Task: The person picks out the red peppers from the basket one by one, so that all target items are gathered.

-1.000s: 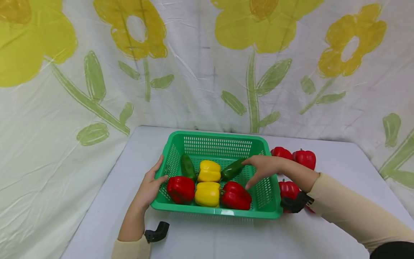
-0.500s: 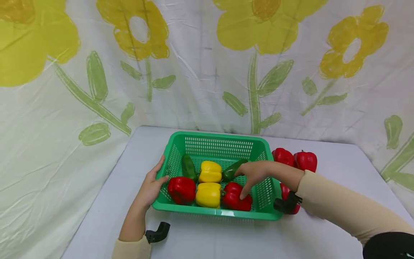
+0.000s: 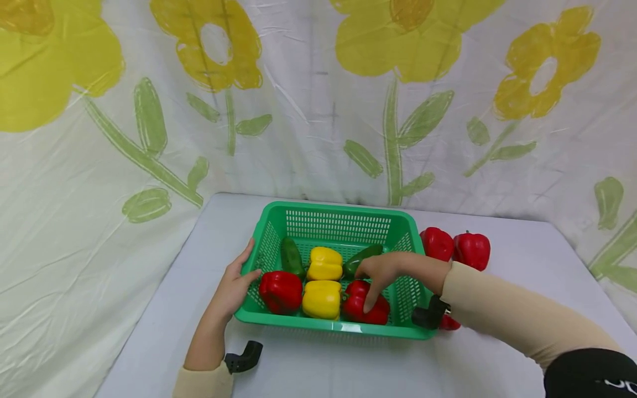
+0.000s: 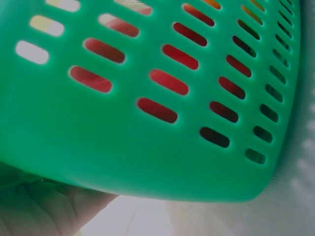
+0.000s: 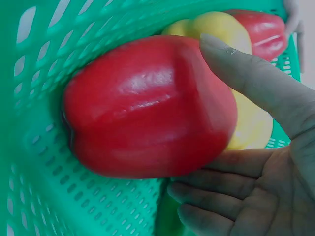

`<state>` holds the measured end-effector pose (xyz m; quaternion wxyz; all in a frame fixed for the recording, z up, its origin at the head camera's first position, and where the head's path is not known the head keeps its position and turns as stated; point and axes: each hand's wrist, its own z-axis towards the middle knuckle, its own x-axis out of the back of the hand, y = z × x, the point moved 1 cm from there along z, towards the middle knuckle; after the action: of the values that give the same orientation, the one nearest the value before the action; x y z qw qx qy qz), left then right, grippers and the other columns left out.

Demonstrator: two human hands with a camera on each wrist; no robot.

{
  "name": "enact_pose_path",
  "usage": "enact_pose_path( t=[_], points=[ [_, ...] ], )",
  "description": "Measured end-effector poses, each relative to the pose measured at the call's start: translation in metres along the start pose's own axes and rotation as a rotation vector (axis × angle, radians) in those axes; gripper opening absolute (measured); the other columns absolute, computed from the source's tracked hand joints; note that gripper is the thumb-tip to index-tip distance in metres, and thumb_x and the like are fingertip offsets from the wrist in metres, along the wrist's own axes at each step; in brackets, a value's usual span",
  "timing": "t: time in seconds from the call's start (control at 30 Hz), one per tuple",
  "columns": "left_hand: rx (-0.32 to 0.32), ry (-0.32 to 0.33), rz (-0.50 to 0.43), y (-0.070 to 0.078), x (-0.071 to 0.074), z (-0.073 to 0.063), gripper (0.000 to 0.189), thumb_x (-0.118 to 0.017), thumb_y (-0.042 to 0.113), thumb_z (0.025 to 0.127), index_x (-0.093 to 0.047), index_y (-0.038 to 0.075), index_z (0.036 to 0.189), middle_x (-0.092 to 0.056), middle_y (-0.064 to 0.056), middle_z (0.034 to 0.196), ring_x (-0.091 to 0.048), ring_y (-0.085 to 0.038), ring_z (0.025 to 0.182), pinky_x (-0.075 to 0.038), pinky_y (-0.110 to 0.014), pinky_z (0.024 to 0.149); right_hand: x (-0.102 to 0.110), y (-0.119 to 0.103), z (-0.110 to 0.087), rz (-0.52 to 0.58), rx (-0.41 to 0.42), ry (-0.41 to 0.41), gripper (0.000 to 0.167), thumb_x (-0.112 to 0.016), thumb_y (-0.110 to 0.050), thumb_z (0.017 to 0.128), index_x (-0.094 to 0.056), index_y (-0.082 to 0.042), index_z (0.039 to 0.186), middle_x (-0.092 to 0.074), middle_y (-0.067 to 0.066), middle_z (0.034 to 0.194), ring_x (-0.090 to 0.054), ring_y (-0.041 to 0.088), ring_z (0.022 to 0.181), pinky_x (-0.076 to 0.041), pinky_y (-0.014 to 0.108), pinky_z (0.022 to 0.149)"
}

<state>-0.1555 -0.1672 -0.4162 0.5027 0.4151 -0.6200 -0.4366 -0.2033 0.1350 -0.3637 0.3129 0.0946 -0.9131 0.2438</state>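
The basket [image 3: 343,326] leaves a gap right of its right red pepper [image 5: 147,110]. A yellow pepper [image 3: 322,299] blocks the left, a green pepper [image 3: 363,256] the rear.

I count one basket [image 3: 298,321], two red peppers [image 3: 281,293], two yellow peppers [image 3: 325,263] and two green vegetables [image 3: 291,257] inside it, at least three loose red peppers [image 3: 471,250] outside, one mostly hidden, one left hand [image 3: 233,289], one right hand [image 3: 380,272], one table [image 3: 378,365] and four big flowers [image 3: 398,44] on one cloth [image 3: 308,166].
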Motion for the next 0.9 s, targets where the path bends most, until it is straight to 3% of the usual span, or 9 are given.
enact_pose_path(
  t=[0.23, 0.47, 0.9],
  points=[
    [0.004, 0.007, 0.008, 0.001, 0.0, 0.0, 0.066, -0.042, 0.003, 0.094, -0.011, 0.017, 0.151, -0.009, -0.001, 0.157, -0.004, -0.025, 0.145, -0.014, -0.05, 0.115, -0.007, 0.0, 0.009, -0.031, -0.023, -0.004, 0.075, -0.08, -0.035, 0.07, -0.05, -0.004, 0.13, -0.056, 0.003, 0.119, -0.047, 0.02, 0.108, -0.051, 0.038, 0.087],
    [0.006, 0.012, 0.012, 0.001, -0.001, 0.0, 0.066, -0.042, 0.003, 0.094, -0.012, 0.017, 0.151, -0.009, -0.002, 0.157, -0.004, -0.026, 0.145, -0.014, -0.051, 0.115, -0.009, 0.0, 0.016, 0.001, -0.011, -0.05, 0.057, -0.081, -0.033, 0.07, -0.058, -0.009, 0.117, -0.059, -0.003, 0.099, -0.052, 0.014, 0.095, -0.053, 0.032, 0.081],
    [0.001, 0.006, 0.004, 0.0, -0.001, 0.001, 0.066, -0.042, 0.003, 0.094, -0.011, 0.017, 0.151, -0.009, -0.003, 0.157, -0.005, -0.026, 0.145, -0.015, -0.05, 0.114, -0.012, -0.005, 0.024, -0.014, -0.044, -0.095, 0.046, -0.08, -0.037, 0.07, -0.06, -0.015, 0.105, -0.06, -0.006, 0.092, -0.054, 0.011, 0.09, -0.053, 0.028, 0.077]
  ],
)
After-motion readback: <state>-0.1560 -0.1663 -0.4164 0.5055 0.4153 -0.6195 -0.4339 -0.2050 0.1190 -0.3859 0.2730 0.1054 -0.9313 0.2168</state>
